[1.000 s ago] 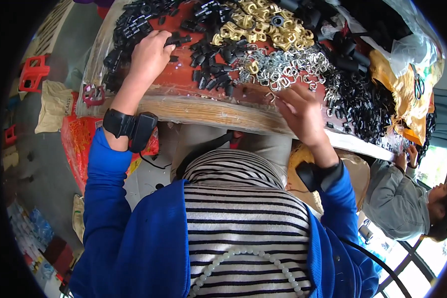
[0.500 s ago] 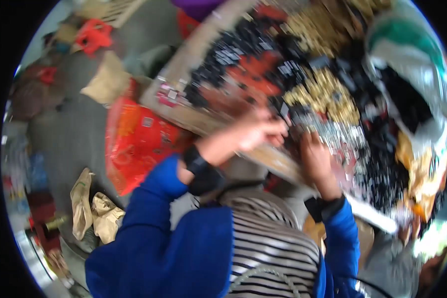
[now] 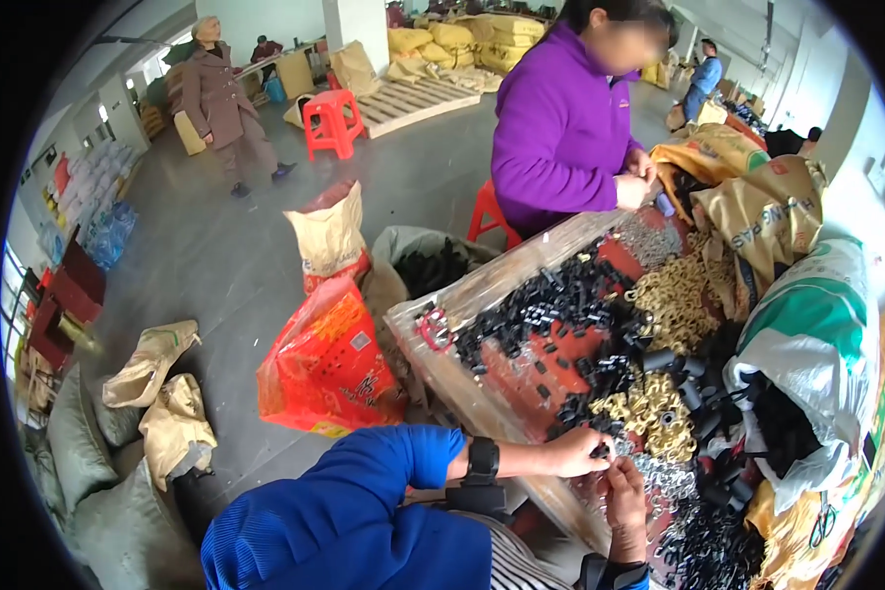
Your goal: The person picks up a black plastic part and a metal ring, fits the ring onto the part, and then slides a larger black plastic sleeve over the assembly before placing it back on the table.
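Above the near edge of a wooden-rimmed work table (image 3: 442, 379), my two hands meet fingertip to fingertip. A small black part (image 3: 601, 450) is pinched in my left hand (image 3: 566, 455). My right hand (image 3: 624, 494) has its fingers closed just beside it; whatever they grip is too small to name. Around them lie a heap of gold-coloured metal fittings (image 3: 649, 405), a spread of small silver metal pieces (image 3: 664, 479) and piles of small black parts (image 3: 521, 315). Several black cylinders (image 3: 659, 361) are among the piles.
Across the table a person in purple (image 3: 556, 138) handles something small. A white-and-green sack (image 3: 806, 324) of black parts lies at the right. Left of the table stand a red bag (image 3: 320, 359) and an open sack (image 3: 428, 256). Farther off are a red stool (image 3: 332, 123) and a standing person (image 3: 228, 108).
The view has swung upward, bringing the room and other people into sight. My hands, apart and blurred before, are now together, with the small black part showing in my left fingers.
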{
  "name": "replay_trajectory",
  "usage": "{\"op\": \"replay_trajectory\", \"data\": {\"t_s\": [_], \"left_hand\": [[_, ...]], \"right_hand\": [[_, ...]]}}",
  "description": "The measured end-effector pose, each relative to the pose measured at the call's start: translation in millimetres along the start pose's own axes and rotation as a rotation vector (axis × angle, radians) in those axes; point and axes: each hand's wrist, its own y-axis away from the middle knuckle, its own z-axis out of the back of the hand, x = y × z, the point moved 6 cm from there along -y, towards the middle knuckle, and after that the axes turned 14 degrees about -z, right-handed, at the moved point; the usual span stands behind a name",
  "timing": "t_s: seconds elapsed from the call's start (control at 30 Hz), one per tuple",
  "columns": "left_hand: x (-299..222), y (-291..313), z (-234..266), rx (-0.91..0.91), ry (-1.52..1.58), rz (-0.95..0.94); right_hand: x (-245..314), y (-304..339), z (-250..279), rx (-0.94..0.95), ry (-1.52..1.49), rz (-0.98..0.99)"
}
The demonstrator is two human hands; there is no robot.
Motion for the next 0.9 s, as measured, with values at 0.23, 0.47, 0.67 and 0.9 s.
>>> {"op": "replay_trajectory", "data": {"t_s": [0.23,0.47,0.67,0.9], "left_hand": [[19,-3,-5,0.005,0.12,0.08],[18,2,-1,-0.028,0.325,0.158],[6,7,0,-0.072,0.292,0.174],[-2,14,1,-0.077,0.331,0.262]], "right_hand": [[-14,-11,5,0.12,-0.387,-0.122],[-13,-10,-8,0.199,-0.503,-0.162],[-15,0,-16,0.215,-0.548,-0.12],[-7,10,-24,0.151,-0.486,-0.052]]}}
